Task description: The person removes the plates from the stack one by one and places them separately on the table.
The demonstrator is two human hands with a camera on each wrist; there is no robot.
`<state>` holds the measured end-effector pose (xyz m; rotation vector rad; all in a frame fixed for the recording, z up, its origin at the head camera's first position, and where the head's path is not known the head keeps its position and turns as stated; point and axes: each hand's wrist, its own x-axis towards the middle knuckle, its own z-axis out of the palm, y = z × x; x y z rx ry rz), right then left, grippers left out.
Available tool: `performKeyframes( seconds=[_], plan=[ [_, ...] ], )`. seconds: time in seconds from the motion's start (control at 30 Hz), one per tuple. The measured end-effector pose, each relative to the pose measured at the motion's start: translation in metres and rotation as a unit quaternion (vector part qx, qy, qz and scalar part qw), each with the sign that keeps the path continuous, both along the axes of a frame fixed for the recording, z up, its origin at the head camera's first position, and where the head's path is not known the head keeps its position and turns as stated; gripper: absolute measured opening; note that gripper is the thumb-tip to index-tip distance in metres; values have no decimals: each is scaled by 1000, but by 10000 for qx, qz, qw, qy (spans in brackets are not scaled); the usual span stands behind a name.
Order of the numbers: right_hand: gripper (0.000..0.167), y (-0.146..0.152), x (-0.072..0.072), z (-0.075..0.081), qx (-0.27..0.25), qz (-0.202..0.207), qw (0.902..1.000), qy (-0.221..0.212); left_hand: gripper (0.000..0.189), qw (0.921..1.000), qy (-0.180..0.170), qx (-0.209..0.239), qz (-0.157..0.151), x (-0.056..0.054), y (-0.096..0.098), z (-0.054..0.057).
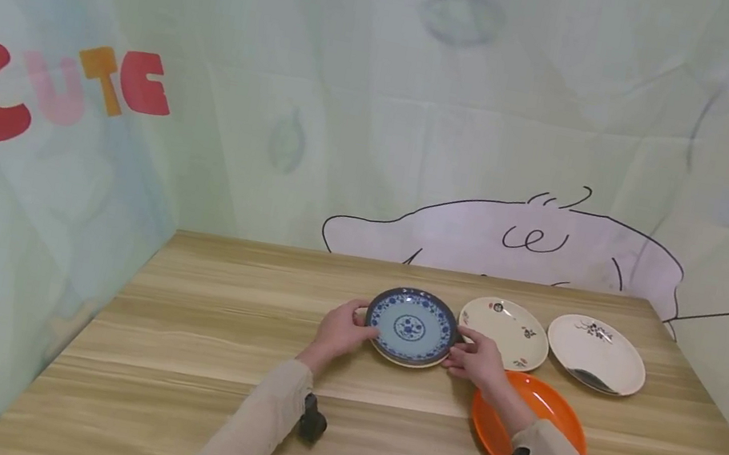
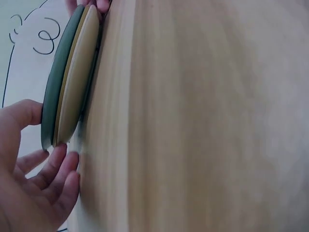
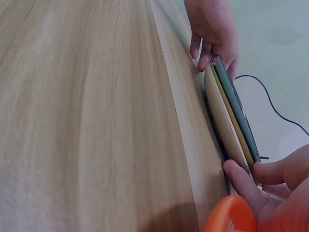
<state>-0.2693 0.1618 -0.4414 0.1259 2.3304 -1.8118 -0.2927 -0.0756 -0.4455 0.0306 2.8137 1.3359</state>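
Blue plate, left hand and right hand pinching it, florals in head view only, pale plate beneath clearer from wrists

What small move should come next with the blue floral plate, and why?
Probably settle the blue floral plate and the cream plate beneath it level on the wood-grain table before letting go. The left hand and right hand hold them from opposite sides, and whether they already rest fully on the table is hard to tell.
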Motion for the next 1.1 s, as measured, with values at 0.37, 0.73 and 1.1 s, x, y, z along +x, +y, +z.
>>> performKeyframes(
  seconds=[0.37, 0.73, 1.1],
  plan=[
    [53, 0, -1, 3, 32, 14, 10000, -62, 53, 9964, -189, 758, -341, -2, -10, 0],
    [53, 1, -1, 2, -1, 82, 10000, -23, 51, 9878, -372, 1420, -525, 0, -12, -2],
    [52, 0, 0, 2, 28, 84, 9999, 47, 50, 9804, -479, 1793, -659, 5, -15, -1]
  ],
)
